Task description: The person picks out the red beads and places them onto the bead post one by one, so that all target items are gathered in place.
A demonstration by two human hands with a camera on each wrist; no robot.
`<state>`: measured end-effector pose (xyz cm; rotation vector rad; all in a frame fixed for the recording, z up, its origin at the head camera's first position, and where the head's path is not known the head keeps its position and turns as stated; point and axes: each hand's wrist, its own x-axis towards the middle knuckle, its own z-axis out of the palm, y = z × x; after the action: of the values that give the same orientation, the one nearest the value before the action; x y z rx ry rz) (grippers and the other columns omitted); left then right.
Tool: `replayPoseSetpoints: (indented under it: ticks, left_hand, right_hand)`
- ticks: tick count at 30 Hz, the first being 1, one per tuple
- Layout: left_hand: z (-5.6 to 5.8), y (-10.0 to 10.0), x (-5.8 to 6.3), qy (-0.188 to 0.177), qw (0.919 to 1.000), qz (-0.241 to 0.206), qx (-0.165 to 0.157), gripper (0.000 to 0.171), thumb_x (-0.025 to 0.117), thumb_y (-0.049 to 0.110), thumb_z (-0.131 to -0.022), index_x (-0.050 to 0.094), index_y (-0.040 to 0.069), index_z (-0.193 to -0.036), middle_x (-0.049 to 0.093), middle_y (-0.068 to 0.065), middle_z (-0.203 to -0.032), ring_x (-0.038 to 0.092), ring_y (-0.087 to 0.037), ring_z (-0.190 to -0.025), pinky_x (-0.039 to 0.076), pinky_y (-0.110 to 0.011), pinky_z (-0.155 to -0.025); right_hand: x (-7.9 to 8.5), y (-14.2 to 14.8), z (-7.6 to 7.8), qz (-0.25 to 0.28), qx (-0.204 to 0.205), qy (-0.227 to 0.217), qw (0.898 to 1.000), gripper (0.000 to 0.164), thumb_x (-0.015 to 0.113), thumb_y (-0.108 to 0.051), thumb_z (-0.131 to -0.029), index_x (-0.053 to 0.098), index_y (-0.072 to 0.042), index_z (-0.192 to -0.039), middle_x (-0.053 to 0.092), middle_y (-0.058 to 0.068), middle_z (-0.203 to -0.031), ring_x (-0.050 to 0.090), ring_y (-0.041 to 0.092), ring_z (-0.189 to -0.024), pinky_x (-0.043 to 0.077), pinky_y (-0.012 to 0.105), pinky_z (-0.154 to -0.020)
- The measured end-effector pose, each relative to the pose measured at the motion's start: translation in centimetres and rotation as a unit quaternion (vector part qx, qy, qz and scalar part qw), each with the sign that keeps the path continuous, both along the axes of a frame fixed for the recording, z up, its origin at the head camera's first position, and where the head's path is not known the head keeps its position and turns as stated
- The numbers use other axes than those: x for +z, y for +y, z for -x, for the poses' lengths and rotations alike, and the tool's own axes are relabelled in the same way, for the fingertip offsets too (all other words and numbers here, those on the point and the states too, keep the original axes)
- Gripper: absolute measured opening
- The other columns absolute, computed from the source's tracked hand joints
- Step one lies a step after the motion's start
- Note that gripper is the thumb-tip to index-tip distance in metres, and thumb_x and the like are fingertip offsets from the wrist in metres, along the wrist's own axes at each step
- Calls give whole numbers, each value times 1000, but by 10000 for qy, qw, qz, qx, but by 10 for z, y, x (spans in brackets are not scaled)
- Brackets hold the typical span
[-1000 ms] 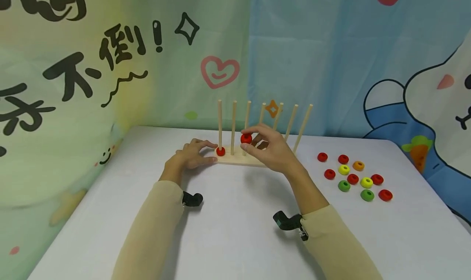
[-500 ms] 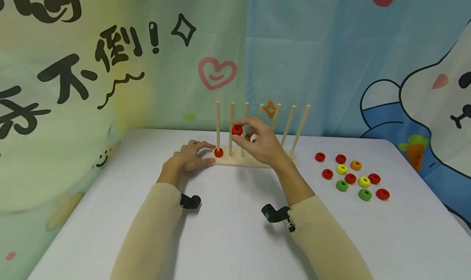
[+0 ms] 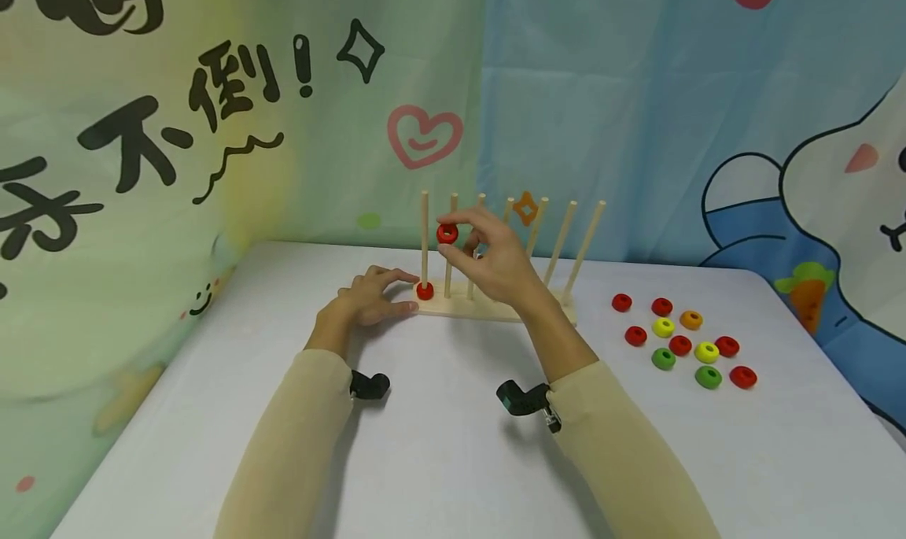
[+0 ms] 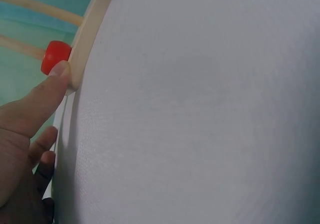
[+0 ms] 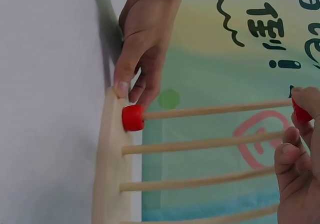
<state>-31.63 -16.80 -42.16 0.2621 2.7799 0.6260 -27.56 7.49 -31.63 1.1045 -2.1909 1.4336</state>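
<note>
Across the upper half of the frame hangs a green and blue backdrop, printed with black characters and a white cartoon animal. Below it spreads a white counter. Near its far edge, at centre, stands a wooden peg rack. The left hand grips the rack's left end; the right hand pinches a red bead near the pegs' upper part. Another red bead sits around the leftmost peg's foot; loose beads lie mid-right.
</note>
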Motion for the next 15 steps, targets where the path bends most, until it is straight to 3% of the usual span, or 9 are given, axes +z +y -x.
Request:
replayPoseSetpoints:
  ticks: [3, 6, 15]
  left_hand:
    - [1, 0, 0, 7, 10000, -15, -17, 63, 61, 66, -86, 44, 47, -143, 29, -8, -155, 29, -40, -137, 25, -69, -103]
    - [1, -1, -1, 43, 10000, -31, -56, 62, 60, 66, -86, 43, 47, -143, 29, -7, -155, 30, -41, -137, 26, -69, -102]
    - [-1, 0, 0, 97, 9999, -114, -71, 64, 61, 65, -86, 44, 45, -144, 28, -9, -156, 29, -43, -137, 23, -71, -102]
  right_hand:
    - [11, -6, -4, 120, 49, 148, 9998, 31, 65, 7, -90, 62, 5, -120, 59, 21, -111, 55, 29, -63, 44, 25, -58]
    - [13, -12, 1, 259, 55, 328, 9991, 30, 65, 8, -89, 63, 6, -119, 60, 23, -111, 55, 29, -62, 45, 24, -58]
    - [13, -30, 29, 315, -363, 428, 9979, 34, 68, -6, -92, 66, -11, -125, 60, 6, -118, 57, 17, -61, 49, 29, -62]
